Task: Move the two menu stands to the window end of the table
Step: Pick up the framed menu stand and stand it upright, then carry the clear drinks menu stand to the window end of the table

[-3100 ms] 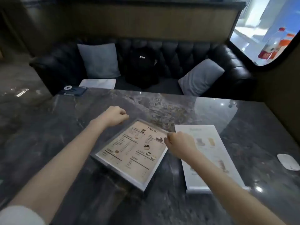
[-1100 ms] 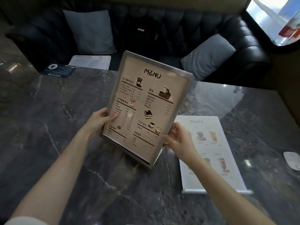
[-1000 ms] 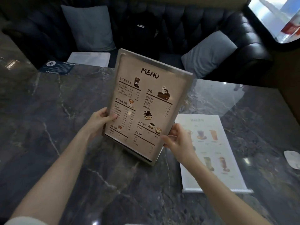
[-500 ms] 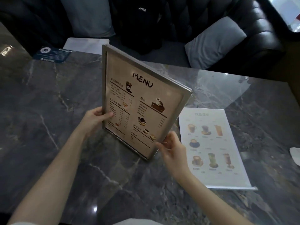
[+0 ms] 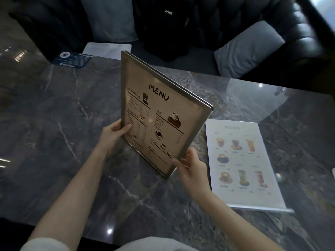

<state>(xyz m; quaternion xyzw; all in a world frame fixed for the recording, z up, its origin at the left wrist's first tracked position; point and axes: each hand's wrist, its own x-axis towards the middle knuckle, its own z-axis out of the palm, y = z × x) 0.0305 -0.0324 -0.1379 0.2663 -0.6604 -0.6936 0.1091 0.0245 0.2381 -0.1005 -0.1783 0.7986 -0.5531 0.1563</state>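
A beige menu stand (image 5: 159,113) with a metal frame and the word MENU is held nearly upright above the dark marble table (image 5: 54,124), its lower corner close to the surface. My left hand (image 5: 113,135) grips its left edge, thumb on the front. My right hand (image 5: 192,167) grips its lower right corner. A second, white menu stand (image 5: 243,163) with drink pictures lies flat on the table just right of my right hand.
A black tufted sofa (image 5: 272,24) with two grey cushions and a black bag runs along the table's far side. A dark blue card (image 5: 72,59) and a white sheet (image 5: 107,48) lie at the far left edge. A small white object (image 5: 333,172) sits at the right.
Both hands lifted the beige menu stand from flat on the table and raised it upright. It has since come lower and turned slightly. The white stand has not moved.
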